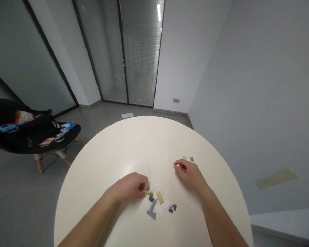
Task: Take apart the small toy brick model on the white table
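Observation:
My left hand (133,186) is closed at the left edge of a small pile of flat pieces, its fingertips pinched on a knobbly tan piece (148,193). Beside that piece lie a dark rounded piece (151,199), a tan rectangle (160,197), a grey wedge-shaped piece (151,214) and several white pieces (159,208). My right hand (189,174) rests over the table farther right, fingers loosely curled, with a narrow gap between thumb and forefinger and nothing visible in it. Just past its knuckles are a small tan piece (184,157) and a small grey piece (192,159).
The round cream table (144,144) spans the front. Small black pieces (172,208) lie right of the pile. A black chair (36,144) holding a bag and other items stands at left. A grey wall (267,120) is close on the right.

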Demonstrator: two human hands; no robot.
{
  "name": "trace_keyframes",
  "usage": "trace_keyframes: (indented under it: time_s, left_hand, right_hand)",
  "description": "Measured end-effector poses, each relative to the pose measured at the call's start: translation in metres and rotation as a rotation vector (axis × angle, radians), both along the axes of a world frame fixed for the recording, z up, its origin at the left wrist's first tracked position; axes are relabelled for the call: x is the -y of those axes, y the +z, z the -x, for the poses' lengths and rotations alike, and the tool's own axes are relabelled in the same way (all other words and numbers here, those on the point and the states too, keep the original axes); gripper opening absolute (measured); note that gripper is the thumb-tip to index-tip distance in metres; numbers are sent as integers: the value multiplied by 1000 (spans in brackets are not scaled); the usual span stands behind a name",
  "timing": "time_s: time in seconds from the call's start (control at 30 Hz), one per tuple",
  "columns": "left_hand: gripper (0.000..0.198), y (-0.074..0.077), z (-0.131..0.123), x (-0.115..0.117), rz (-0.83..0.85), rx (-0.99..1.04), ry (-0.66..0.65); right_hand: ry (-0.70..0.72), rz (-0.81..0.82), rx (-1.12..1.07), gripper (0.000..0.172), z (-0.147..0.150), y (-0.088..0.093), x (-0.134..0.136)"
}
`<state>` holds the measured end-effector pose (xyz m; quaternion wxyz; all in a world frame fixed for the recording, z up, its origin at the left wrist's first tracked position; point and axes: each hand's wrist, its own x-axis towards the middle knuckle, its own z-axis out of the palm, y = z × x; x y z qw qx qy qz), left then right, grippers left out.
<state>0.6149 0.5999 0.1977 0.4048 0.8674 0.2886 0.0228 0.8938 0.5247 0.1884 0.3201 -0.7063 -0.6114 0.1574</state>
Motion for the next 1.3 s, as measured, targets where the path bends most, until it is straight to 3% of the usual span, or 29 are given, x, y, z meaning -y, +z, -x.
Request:
trace_keyframes:
  time_s: [0.27, 0.57, 0.8, 1.07, 1.3]
  left_hand:
    - [13, -9, -2, -12, 209, 239, 219]
    - [11, -13, -9, -8, 353, 406, 247]
    - [13, -19, -13, -8, 391, 467, 274]
    - [22, -21, -17, -11, 422, 632, 382]
    - [26, -24, -20, -11, 448, 644, 464]
  right_hand:
    - [129, -21, -1, 17, 23, 1, 0]
    - [333, -34, -122, 27, 64, 1, 6]
    - [346, -86, -64, 21, 64, -5, 5]
    - [359, -125, 1, 17, 66, -4, 5]
    - [386, -180, -11, 17, 68, -6, 4]
